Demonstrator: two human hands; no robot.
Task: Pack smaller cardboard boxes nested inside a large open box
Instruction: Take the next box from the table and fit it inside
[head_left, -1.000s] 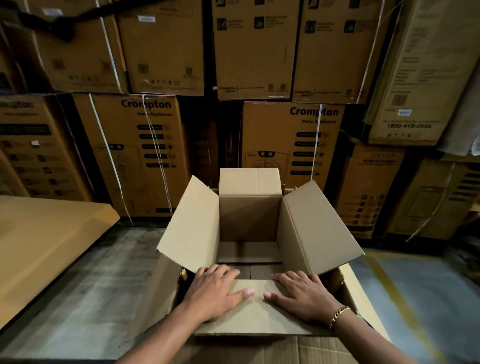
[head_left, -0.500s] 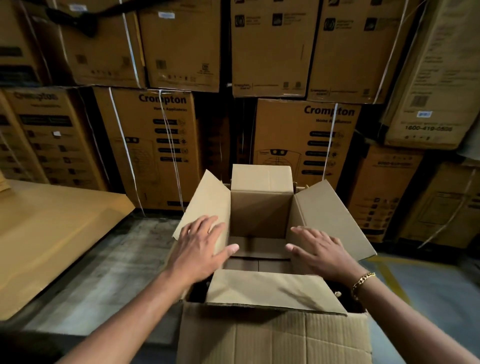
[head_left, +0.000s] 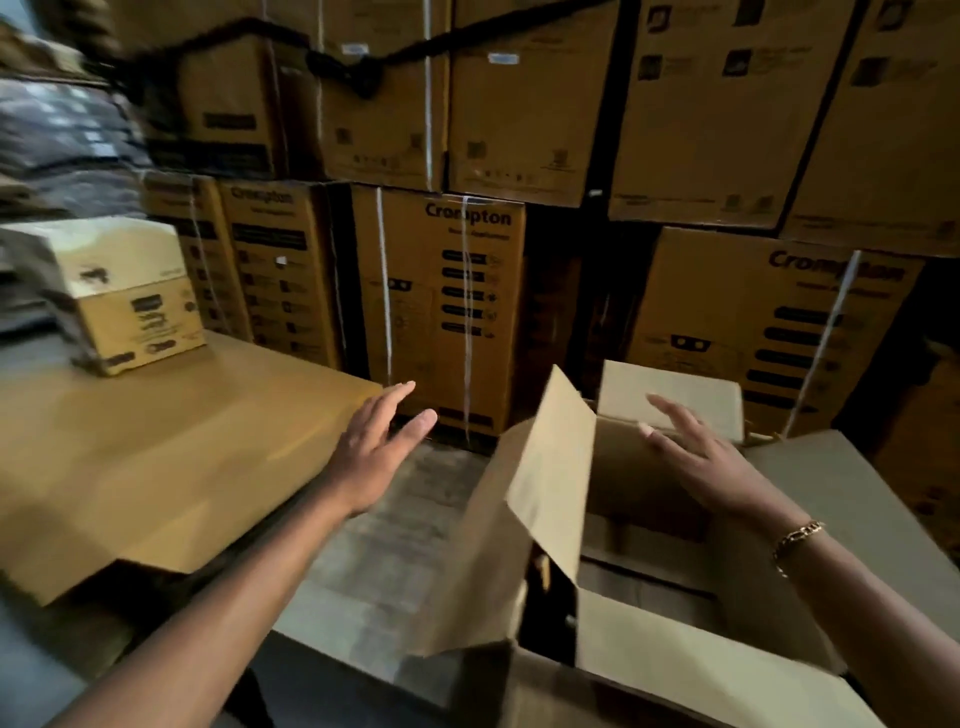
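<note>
The large open cardboard box stands at the lower right with its four flaps spread; its inside floor is plain cardboard. My right hand, with a gold bracelet on the wrist, hovers flat above the box's opening and holds nothing. My left hand reaches out to the left of the box with straight fingers, empty, over the floor near the edge of a big flat carton. A smaller printed cardboard box sits on that carton at the far left, well beyond my left hand.
Stacks of strapped brown cartons form a wall behind the open box. Grey concrete floor lies between the flat carton and the open box. A black strap hangs across the upper cartons.
The view has swung left, bringing the smaller box into sight. Both hands have lifted off the box's flaps; my left hand has moved out to the left, away from the box.
</note>
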